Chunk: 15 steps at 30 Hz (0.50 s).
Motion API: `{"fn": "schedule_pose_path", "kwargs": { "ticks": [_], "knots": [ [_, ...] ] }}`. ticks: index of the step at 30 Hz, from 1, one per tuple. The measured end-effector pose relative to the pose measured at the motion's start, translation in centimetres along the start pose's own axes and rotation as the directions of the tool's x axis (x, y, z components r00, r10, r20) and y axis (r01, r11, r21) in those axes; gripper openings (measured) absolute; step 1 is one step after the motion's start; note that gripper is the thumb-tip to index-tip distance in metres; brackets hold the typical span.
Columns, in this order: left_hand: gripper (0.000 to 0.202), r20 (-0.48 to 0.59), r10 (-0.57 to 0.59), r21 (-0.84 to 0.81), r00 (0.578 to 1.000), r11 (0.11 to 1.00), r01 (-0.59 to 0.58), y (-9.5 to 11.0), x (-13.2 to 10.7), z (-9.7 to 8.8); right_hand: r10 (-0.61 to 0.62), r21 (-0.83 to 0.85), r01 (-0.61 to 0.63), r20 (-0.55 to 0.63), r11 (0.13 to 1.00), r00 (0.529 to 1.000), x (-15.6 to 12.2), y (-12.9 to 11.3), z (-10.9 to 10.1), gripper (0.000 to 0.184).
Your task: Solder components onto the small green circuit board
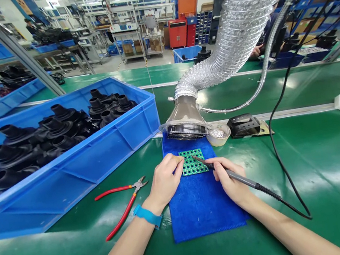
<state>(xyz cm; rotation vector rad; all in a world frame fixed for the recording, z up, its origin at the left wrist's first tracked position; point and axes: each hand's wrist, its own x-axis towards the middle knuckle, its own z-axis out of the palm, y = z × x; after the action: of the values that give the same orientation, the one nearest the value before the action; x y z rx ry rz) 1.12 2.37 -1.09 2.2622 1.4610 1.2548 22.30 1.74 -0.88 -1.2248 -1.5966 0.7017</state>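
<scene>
A green circuit board (193, 169) with rows of dark round spots lies on a blue cloth (203, 209). My right hand (230, 178) grips a soldering iron (243, 179) like a pen, its tip at the board's upper middle. At the board's left edge, my left hand (165, 178) has thumb and forefinger pinched together; whatever is between them is too small to make out. A blue band (147, 215) circles my left wrist. Left of that hand, red-handled diagonal cutters (138, 185) lie spread on the green bench.
A blue crate (119, 138) of black parts fills the left. Behind the cloth hang an extraction hood (187, 118) and its foil duct (225, 48). A small cup (218, 133) and a black metal holder (244, 126) stand nearby. The iron's cable (281, 161) loops right.
</scene>
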Motion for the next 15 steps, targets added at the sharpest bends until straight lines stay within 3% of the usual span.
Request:
{"fn": "schedule_pose_path", "kwargs": {
  "ticks": [15],
  "knots": [
    [0.023,0.062,0.053,0.022,0.997,0.998,-0.054,-0.40,-0.25,0.62,0.002,0.020,-0.002,0.001,1.000,1.000,0.04,-0.17,-0.03,0.030]
  ]
}}
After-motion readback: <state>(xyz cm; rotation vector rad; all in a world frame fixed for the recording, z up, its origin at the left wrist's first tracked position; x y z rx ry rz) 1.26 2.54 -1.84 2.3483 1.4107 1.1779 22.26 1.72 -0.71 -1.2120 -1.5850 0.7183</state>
